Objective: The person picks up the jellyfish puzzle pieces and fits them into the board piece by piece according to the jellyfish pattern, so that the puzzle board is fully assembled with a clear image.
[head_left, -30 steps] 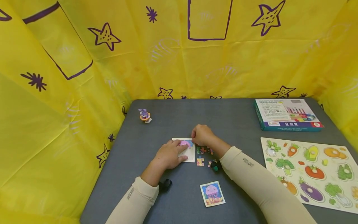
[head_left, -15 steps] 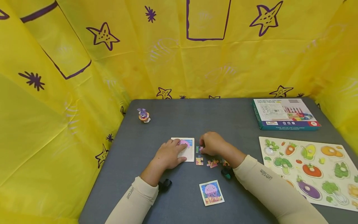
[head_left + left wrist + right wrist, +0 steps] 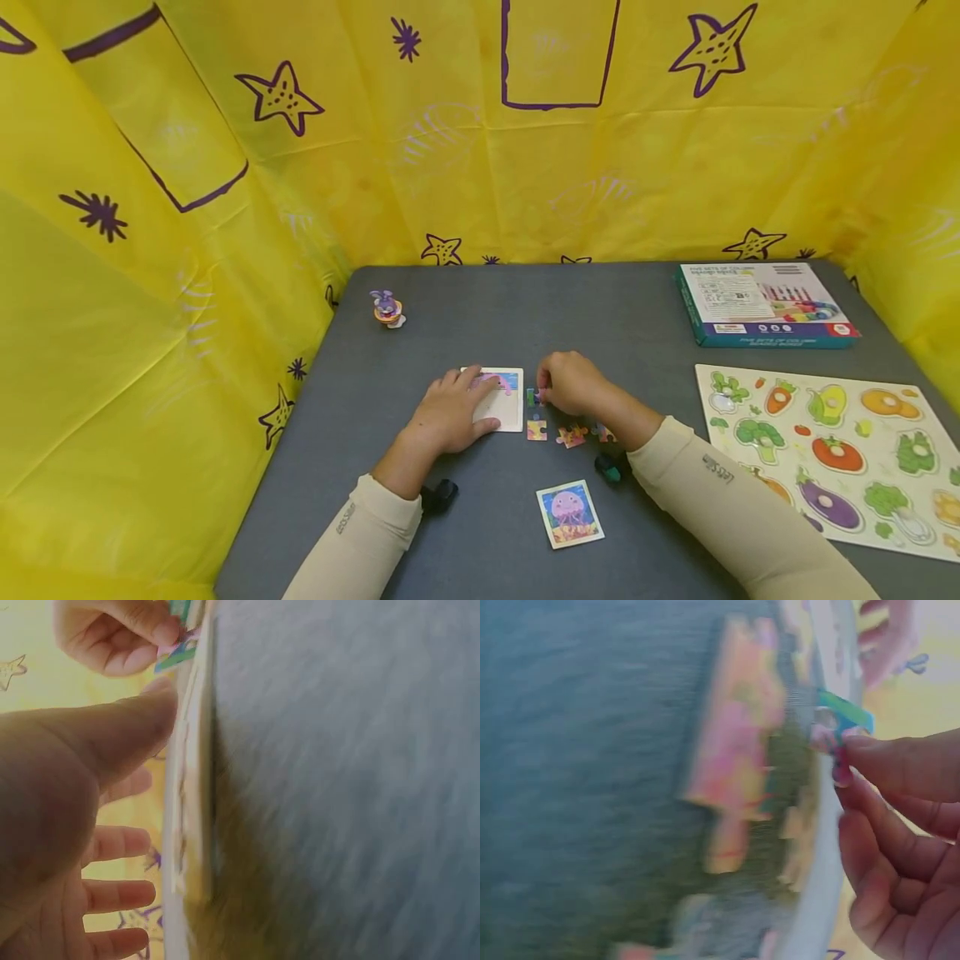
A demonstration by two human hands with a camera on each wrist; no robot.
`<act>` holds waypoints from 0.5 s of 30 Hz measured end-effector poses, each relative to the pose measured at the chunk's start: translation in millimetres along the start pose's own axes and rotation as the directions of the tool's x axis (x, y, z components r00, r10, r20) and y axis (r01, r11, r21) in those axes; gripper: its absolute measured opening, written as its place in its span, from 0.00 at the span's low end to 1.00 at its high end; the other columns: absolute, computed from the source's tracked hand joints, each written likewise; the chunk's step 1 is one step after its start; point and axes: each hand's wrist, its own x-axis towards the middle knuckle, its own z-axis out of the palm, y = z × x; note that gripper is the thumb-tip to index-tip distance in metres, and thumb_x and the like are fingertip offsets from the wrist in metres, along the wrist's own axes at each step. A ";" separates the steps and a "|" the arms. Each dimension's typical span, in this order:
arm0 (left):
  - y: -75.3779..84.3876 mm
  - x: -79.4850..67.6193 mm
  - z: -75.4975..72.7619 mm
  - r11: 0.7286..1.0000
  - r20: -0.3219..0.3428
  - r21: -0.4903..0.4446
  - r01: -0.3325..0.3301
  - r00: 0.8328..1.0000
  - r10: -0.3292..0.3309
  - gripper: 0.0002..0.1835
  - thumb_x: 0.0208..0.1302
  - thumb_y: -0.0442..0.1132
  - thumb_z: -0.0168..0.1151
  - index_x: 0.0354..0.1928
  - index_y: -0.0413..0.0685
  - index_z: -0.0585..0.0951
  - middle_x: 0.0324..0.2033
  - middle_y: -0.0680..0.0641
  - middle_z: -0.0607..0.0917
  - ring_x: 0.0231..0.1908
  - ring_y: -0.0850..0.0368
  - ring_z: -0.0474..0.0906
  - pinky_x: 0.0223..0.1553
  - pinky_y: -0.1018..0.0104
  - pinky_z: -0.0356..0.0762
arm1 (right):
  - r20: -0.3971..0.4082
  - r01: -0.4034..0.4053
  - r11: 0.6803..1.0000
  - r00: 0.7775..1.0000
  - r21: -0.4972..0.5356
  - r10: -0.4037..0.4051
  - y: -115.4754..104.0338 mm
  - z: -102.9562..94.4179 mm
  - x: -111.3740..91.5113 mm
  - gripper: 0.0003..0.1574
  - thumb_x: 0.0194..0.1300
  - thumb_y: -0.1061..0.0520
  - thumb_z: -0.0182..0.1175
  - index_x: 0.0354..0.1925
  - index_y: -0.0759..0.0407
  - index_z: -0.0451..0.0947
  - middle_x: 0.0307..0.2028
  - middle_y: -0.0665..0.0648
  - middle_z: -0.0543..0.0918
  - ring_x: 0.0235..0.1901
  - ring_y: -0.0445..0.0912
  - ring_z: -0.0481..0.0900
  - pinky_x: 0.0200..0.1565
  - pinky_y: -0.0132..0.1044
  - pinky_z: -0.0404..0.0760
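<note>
Right hand (image 3: 572, 384), piece (image 3: 849, 715) apparently green-pink

The gray bench (image 3: 450, 333) bears 1 puzzle tray (image 3: 512, 413), puzzle pieces (image 3: 537, 430), 1 jellyfish card (image 3: 570, 514), 1 vegetable board (image 3: 798, 466), 1 box (image 3: 765, 307), 1 figurine (image 3: 386, 309).

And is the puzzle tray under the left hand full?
Only partly: puzzle pieces show along the far edge; nearer, the puzzle tray is visibly bare.

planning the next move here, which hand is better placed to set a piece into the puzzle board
Probably the right hand: it pinches a puzzle piece just right of the puzzle board. The left hand lies partly across the board, so it seems better for steadying.
</note>
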 end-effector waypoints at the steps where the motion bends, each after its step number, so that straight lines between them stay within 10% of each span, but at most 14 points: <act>1: -2.7 -1.1 -0.6 1.000 -0.007 -0.003 0.009 1.000 -0.009 0.37 0.67 0.64 0.62 0.74 0.61 0.70 0.72 0.44 0.68 0.70 0.40 0.65 0.67 0.42 0.66 | 0.001 -0.001 1.000 1.000 0.015 0.001 -1.6 -2.2 1.0 0.11 0.60 0.56 0.73 0.25 0.53 0.81 0.24 0.49 0.79 0.27 0.45 0.74 0.34 0.40 0.74; 15: -26.9 -8.1 -5.4 0.999 0.003 -0.037 0.013 1.000 -0.013 0.33 0.67 0.57 0.65 0.68 0.45 0.76 0.67 0.42 0.75 0.67 0.40 0.68 0.65 0.41 0.67 | 0.088 -0.001 0.978 0.996 0.209 -0.018 -44.6 15.6 48.1 0.07 0.60 0.54 0.74 0.28 0.49 0.85 0.25 0.47 0.82 0.29 0.43 0.77 0.32 0.34 0.74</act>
